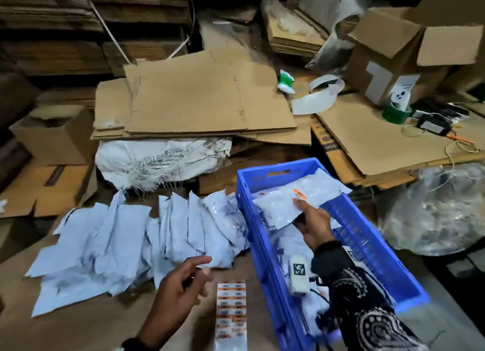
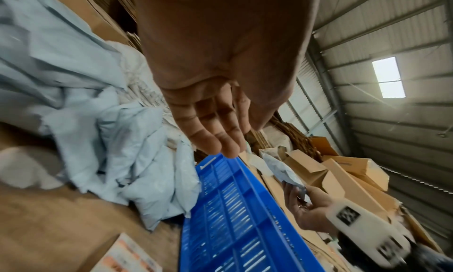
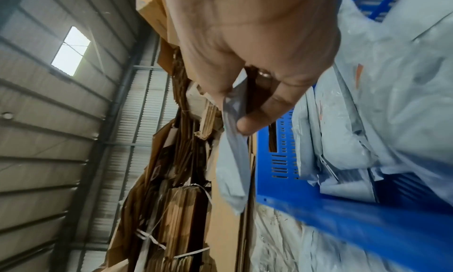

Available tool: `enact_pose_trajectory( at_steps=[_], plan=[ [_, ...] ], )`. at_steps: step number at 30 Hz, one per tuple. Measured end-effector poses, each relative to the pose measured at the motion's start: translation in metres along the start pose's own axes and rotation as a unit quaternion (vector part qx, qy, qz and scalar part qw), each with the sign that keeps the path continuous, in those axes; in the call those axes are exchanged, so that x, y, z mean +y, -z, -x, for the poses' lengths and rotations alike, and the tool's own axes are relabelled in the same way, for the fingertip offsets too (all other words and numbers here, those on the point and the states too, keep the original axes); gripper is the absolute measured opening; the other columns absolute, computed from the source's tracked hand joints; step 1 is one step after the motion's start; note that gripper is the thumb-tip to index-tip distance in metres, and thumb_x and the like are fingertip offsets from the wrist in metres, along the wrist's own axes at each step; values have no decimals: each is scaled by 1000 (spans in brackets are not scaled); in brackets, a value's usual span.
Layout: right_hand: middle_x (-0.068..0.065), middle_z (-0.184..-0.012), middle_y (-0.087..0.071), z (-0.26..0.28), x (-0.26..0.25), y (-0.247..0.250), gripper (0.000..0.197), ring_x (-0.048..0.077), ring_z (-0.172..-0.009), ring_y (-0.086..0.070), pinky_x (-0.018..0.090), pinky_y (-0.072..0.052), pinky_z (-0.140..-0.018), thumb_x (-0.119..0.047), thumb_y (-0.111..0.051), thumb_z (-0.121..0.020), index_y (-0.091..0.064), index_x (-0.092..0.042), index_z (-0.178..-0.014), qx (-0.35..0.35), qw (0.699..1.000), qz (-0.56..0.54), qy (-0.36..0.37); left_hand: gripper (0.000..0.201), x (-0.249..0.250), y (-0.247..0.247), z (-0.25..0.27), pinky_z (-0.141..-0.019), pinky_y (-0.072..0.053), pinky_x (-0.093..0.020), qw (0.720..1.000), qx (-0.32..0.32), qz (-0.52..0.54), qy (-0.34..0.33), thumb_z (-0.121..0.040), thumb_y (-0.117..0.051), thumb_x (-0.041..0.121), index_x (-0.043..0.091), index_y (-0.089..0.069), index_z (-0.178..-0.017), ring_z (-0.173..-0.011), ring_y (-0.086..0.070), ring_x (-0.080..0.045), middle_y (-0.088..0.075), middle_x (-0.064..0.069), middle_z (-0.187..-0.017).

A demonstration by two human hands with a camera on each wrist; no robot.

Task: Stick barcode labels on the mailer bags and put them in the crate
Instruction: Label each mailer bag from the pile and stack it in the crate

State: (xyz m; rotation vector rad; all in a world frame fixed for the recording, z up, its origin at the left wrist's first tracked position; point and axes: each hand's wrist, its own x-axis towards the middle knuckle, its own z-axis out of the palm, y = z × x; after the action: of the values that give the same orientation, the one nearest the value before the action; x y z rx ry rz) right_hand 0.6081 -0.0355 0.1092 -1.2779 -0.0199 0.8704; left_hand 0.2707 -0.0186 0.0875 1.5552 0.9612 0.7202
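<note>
The blue crate [image 1: 367, 235] sits at the right of the brown desk [image 1: 78, 322], already holding several mailer bags, and it is the target of the step in hand. To its left a spread pile of unlabelled mailer bags [image 1: 131, 235] lies fanned across the desk, touching the crate's near wall. Over the crate, the right hand [image 1: 313, 226] holds one labelled mailer bag [image 1: 294, 201] by its lower edge, thumb on top and fingers curled beneath, so this grip is clamped on the bag; the orange barcode label [image 1: 300, 193] shows just above the thumb. The bag hangs partly across the crate's far rim, so I judge it should be drawn back and lowered flat onto the bags inside before the pinch lets go, or it may slide over the wall. Keeping the label face up would also make checking easier. The left hand [image 1: 181, 285] hovers above the desk near the pile, fingers loosely spread and holding nothing. Just beside it lies the sheet of barcode labels [image 1: 231, 316], the smallest piece here, well placed for peeling the next one while the right hand finishes.
</note>
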Motion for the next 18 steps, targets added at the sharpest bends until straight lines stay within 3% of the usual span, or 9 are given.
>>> enact_pose_trajectory(
  at_steps=[2, 6, 9, 10, 12, 15, 18],
  plan=[
    [11, -69, -52, -42, -2, -7, 32, 13, -43, -54, 28, -56, -49, -5, -74, -88, -47, -6, -107, 35, 999, 0, -19, 22, -4, -3, 13, -56, -51, -34, 1000, 22, -4, 11, -96, -64, 27, 43, -68, -110, -67, -68, -25, -76, -9, -89],
    [15, -73, -57, -110, 9, -26, 34, 13, -39, -57, 29, -55, -44, -1, -69, -89, -56, 4, -120, 54, 997, 1, -47, 25, -13, -7, 30, -58, -54, -29, 997, 71, -24, 29, -95, -66, 21, 43, -73, -104, -70, -71, -24, -77, -5, -87],
    [12, -57, -61, -138, 17, -43, 7, 14, -37, -59, 28, -53, -39, -1, -64, -94, -58, 2, -96, 23, 997, 2, -70, 35, -16, -13, 38, -61, -55, -22, 992, 110, -44, 42, -95, -64, 4, 35, -79, -92, -65, -72, -21, -76, -6, -78],
    [12, -54, -62, -142, 17, -46, 10, 17, -40, -62, 28, -53, -39, -2, -63, -96, -56, 2, -89, 11, 997, 5, -81, 35, -17, -15, 42, -61, -55, -22, 992, 115, -36, 45, -93, -65, 0, 32, -80, -90, -64, -71, -24, -75, -10, -77],
    [19, -71, -67, -149, 19, -50, 14, 24, -48, -67, 28, -55, -42, -8, -64, -97, -56, 3, -94, -16, 994, 19, -105, 34, -20, -16, 49, -63, -55, -26, 992, 118, -25, 49, -91, -67, -1, 31, -80, -93, -66, -71, -32, -74, -16, -77],
    [22, -99, -67, -155, 21, -42, 27, 24, -60, -72, 29, -57, -44, -22, -68, -97, -59, -2, -112, -33, 991, 41, -119, 28, -22, -10, 51, -66, -55, -29, 990, 122, -50, 42, -91, -70, 7, 33, -77, -97, -68, -72, -30, -75, -13, -80],
    [22, -104, -65, -146, 19, -29, 30, 26, -77, -68, 29, -57, -48, -31, -66, -97, -59, -3, -110, -31, 991, 57, -119, 15, -17, -8, 46, -68, -57, -30, 990, 121, -57, 51, -92, -74, 19, 32, -77, -99, -72, -73, -24, -76, -7, -84]
  ],
)
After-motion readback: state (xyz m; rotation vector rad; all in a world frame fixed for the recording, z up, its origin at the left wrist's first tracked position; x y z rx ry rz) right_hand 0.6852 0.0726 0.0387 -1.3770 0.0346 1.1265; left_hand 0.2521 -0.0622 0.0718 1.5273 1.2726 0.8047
